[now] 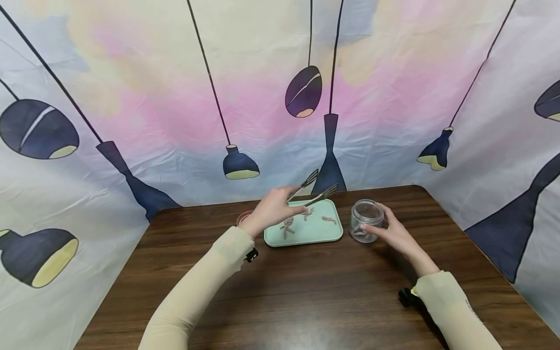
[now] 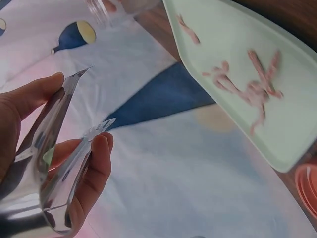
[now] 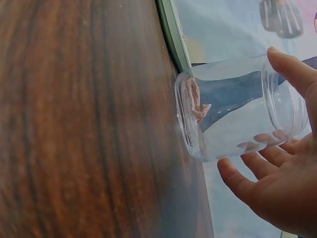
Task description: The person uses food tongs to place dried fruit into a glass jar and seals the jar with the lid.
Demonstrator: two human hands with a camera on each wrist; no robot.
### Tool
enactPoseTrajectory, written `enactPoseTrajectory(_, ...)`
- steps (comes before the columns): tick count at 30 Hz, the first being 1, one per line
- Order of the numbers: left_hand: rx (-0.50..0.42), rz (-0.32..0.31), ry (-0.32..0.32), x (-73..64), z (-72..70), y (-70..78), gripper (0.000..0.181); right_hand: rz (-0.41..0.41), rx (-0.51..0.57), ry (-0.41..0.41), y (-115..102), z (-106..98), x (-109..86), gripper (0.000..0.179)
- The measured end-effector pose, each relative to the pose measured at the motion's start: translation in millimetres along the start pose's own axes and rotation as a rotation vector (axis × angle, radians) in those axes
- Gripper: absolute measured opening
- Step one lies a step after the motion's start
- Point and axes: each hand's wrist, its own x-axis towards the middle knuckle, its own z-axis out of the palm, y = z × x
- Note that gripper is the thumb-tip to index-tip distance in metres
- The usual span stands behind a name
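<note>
Here, tongs (image 2: 42, 141) in left hand (image 1: 274, 207), jar (image 1: 365, 219) in right hand (image 1: 395, 232).

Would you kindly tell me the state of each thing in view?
Tongs: spread apart, tips empty.
Clear jar: upright, uncovered, something pinkish inside.
Tray: lying flat, pinkish pieces scattered on it.
Red round object: partly hidden, state unclear.
Left grip: holding tongs.
Right grip: holding jar.

Jar (image 1: 357, 222) right of tray (image 1: 306, 235)

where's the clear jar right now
In the head view, the clear jar stands upright on the table, just right of the pale green tray, with the right hand holding it.
</note>
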Motion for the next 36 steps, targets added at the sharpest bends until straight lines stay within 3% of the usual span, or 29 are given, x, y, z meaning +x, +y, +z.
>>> enactPoseTrajectory(15,0.033,-0.072,0.016,-20.1,-10.4,-39.0,0.071,0.006,-0.019,0.002,0,-3,1.0,0.109)
enactPoseTrajectory(24,0.031,-0.088,0.014,-26.4,-0.2,-58.3,0.070,0.002,-0.017,0.001,2,-4,0.2,0.109)
enactPoseTrajectory(30,0.054,-0.154,-0.023,-26.2,11.5,-62.8,0.070,-0.004,-0.010,-0.001,2,-2,0.3,0.108)
enactPoseTrajectory(36,0.035,-0.147,-0.045,-23.8,22.2,-67.8,0.070,-0.002,0.000,-0.006,3,0,0.7,0.108)
